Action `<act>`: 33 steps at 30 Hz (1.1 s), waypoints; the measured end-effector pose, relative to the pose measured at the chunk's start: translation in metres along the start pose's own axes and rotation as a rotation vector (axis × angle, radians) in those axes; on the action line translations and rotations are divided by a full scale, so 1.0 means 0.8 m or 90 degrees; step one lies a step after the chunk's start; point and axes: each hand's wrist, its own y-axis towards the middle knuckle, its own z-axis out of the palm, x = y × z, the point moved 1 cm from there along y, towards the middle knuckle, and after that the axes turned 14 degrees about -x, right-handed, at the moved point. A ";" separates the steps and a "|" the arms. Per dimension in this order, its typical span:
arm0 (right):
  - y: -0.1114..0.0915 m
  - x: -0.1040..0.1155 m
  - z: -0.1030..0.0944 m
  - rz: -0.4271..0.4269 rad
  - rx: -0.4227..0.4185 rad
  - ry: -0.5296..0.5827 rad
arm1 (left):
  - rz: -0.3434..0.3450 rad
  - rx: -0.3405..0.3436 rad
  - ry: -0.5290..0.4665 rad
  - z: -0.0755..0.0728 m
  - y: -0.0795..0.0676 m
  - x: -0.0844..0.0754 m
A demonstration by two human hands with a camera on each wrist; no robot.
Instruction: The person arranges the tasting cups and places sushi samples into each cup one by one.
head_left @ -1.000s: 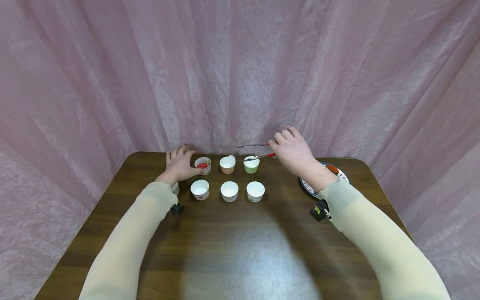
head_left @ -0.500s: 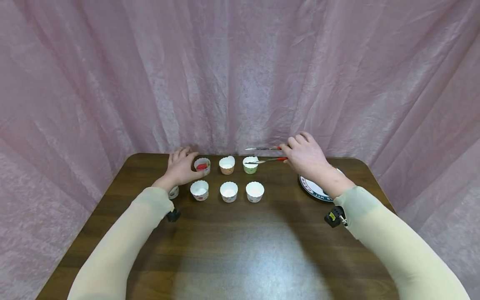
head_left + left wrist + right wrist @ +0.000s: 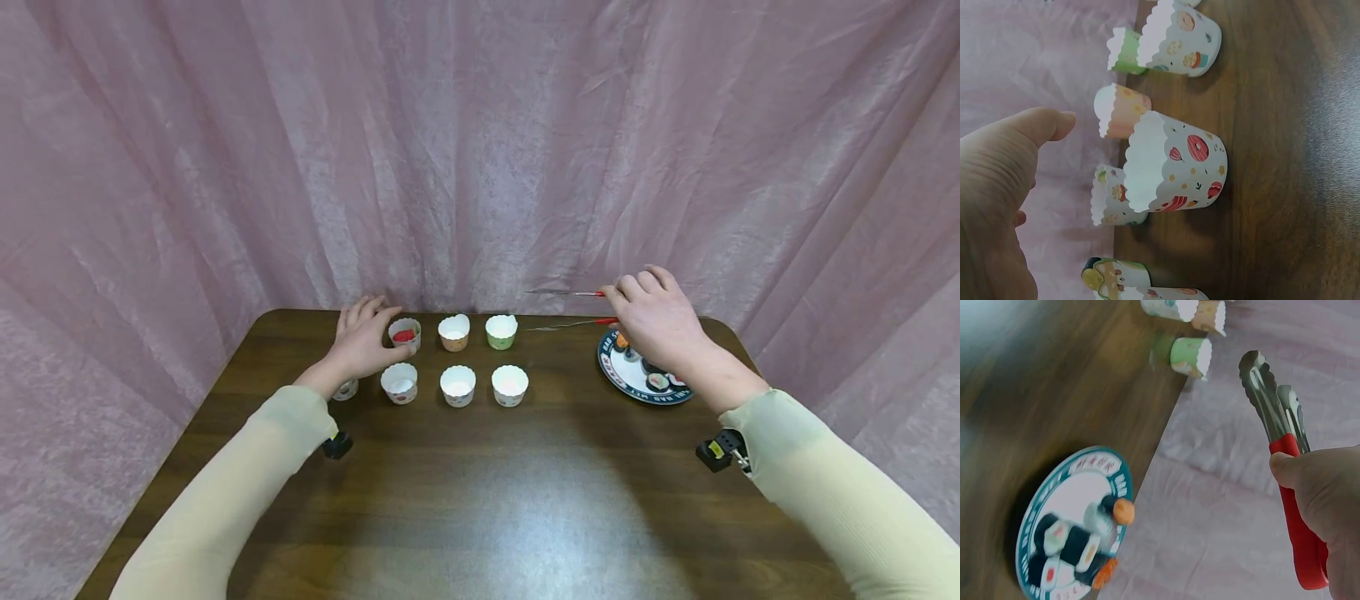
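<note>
My right hand (image 3: 660,321) holds metal tongs (image 3: 1272,406) by their red handles. The tongs' arms stand apart with nothing between them, raised at the back of the table and pointing left. My left hand (image 3: 360,342) is at the left cups, fingers spread and holding nothing. Beside its thumb is a paper cup (image 3: 397,326) with something red and a bit of green inside. A white patterned cup (image 3: 1185,165) stands in front of that one. At the left wrist view's bottom, another cup (image 3: 1136,273) holds a yellow and dark piece. The plate (image 3: 1079,494) bears several sushi pieces (image 3: 1077,545).
An orange cup (image 3: 454,340) and a green cup (image 3: 502,337) stand in the back row. Two more white cups, one in the middle (image 3: 458,392) and one at the right (image 3: 511,392), stand in front. Another cup (image 3: 345,390) is partly behind my left wrist. A pink curtain (image 3: 480,150) hangs behind the table.
My right hand has moved right with the tongs, from above the back cups to above the plate's back edge. More of the sushi plate shows. My left hand has barely moved.
</note>
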 end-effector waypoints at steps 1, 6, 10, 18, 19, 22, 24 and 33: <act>-0.004 -0.003 -0.003 0.003 -0.002 0.001 | 0.003 0.001 0.000 -0.001 -0.002 -0.002; -0.021 -0.019 -0.017 0.026 0.006 0.012 | 0.021 -0.009 0.002 -0.008 -0.011 -0.007; -0.033 -0.028 -0.026 0.045 0.028 0.014 | 0.025 -0.007 -0.009 -0.011 -0.014 -0.012; -0.059 -0.042 -0.039 0.052 0.058 -0.005 | 0.050 -0.013 -0.016 -0.011 -0.014 -0.022; -0.062 -0.043 -0.041 0.055 0.063 -0.008 | 0.054 -0.015 -0.017 -0.010 -0.014 -0.023; -0.073 -0.047 -0.045 0.064 0.070 -0.015 | 0.063 -0.017 -0.017 -0.009 -0.014 -0.026; -0.080 -0.051 -0.047 0.065 0.062 -0.019 | 0.065 -0.014 -0.015 -0.008 -0.014 -0.028; -0.102 -0.067 -0.054 0.077 0.061 -0.036 | 0.071 0.002 0.001 -0.002 -0.016 -0.040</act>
